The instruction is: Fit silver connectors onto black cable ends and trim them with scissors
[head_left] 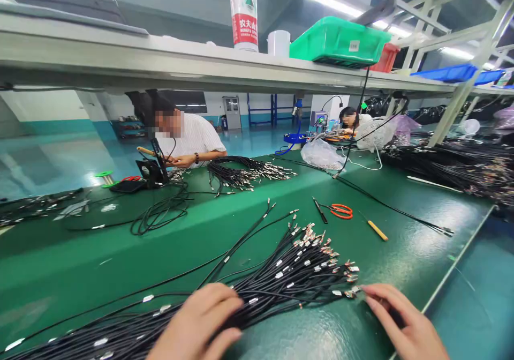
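Note:
A thick bundle of black cables [257, 279] lies across the green bench, with white labels and bare, copper-coloured ends fanned out to the right. My left hand [196, 322] curls over the lower part of the bundle, thumb and fingers around some cables; which ones they grip is partly hidden. At the bundle's right edge my right hand [405, 320] has thumb and forefinger pinched at the tip of one cable end [353, 291]. A few longer cables [241, 242] stretch out behind the bundle.
Beyond the bundle lie a black pen-like tool [320, 210], orange-handled scissors [341, 211] and a yellow-handled pick [377, 230]. More cables [249, 172] lie near a co-worker [188, 135] opposite. Overhead, a shelf [180, 62] carries a bottle [244, 17] and green bin [337, 41].

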Demonstrator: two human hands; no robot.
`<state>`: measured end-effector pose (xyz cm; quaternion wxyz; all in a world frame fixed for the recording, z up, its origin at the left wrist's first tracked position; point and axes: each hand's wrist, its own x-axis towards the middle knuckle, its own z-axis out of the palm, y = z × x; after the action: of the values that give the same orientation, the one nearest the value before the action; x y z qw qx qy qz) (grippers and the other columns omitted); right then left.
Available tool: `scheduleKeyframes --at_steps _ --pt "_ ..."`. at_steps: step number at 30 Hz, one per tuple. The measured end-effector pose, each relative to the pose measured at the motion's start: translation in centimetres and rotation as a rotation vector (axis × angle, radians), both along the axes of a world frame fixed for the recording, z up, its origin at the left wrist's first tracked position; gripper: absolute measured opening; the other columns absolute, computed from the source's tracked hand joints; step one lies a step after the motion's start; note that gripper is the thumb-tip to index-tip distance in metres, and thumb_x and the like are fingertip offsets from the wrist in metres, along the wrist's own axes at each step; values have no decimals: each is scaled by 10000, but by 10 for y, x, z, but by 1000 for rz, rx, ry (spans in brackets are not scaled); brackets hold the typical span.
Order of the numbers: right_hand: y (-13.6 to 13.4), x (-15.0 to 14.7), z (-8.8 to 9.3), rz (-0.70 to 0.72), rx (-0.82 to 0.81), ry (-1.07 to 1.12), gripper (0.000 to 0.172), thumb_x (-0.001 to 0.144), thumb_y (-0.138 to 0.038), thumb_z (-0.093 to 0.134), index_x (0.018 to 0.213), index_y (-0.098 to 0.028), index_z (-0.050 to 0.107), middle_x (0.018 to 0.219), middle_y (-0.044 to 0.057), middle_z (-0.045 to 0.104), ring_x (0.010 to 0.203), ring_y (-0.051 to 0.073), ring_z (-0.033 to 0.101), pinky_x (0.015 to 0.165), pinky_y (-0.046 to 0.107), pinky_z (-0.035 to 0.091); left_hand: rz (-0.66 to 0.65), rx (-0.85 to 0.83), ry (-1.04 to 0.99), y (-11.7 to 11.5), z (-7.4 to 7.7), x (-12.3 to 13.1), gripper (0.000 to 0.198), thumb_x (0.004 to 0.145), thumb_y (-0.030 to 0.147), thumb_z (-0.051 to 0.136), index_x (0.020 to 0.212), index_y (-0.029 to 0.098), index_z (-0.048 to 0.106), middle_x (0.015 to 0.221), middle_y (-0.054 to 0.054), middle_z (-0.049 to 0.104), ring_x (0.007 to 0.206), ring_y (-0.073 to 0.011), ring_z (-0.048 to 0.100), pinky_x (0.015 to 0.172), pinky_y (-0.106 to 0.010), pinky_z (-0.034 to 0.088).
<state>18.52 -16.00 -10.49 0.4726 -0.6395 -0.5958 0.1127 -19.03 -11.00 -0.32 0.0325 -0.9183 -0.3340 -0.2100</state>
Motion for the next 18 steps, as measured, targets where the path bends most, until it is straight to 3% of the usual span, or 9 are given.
scheduleKeyframes --at_steps 3,5,7,10,13,15,18 --pt "-9 -14 -13 -58 116 -127 196 800 -340 520 850 -203 651 909 77 635 862 220 597 779 299 488 -237 -96 7 8 -4 98 166 828 191 480 948 196 594 879 -34 638 803 -163 559 717 -257 483" --pt "-9 -21 -10 -84 158 -160 189 819 -311 486 845 -200 637 896 81 630 862 217 594 771 301 490 -259 -88 35 11 -14 149 125 842 185 468 872 184 589 834 -26 622 775 -164 539 688 -267 474" --pt "-6 -23 -3 -83 154 -170 182 830 -275 460 855 -197 622 887 80 621 845 206 595 756 294 495 -239 -62 94 14 -26 182 123 847 158 459 827 166 579 831 -33 609 777 -170 529 693 -279 471" --pt "-1 -24 12 -50 83 -186 191 821 -211 441 924 -189 601 884 81 601 795 194 587 718 299 504 -197 -12 177 19 -39 202 146 842 102 440 820 149 576 827 -42 595 769 -181 524 693 -306 472" --pt "6 -27 25 -6 -28 -249 231 789 -136 449 970 -182 585 872 84 574 802 206 561 722 334 492 -191 17 176 22 -44 201 159 833 77 445 888 152 574 847 -38 582 790 -184 521 704 -318 471" --pt "10 -30 30 -25 -91 -300 212 776 -112 461 931 -183 587 851 84 552 816 223 539 730 364 473 -171 32 140 23 -47 197 174 829 69 443 920 155 564 873 -43 569 798 -180 520 688 -310 469" --pt "12 -29 34 -92 -135 -328 99 769 -128 497 790 -187 574 835 80 527 822 237 509 724 382 447 -176 54 124 23 -50 192 139 820 72 455 814 156 566 817 -38 561 738 -172 521 614 -288 459"
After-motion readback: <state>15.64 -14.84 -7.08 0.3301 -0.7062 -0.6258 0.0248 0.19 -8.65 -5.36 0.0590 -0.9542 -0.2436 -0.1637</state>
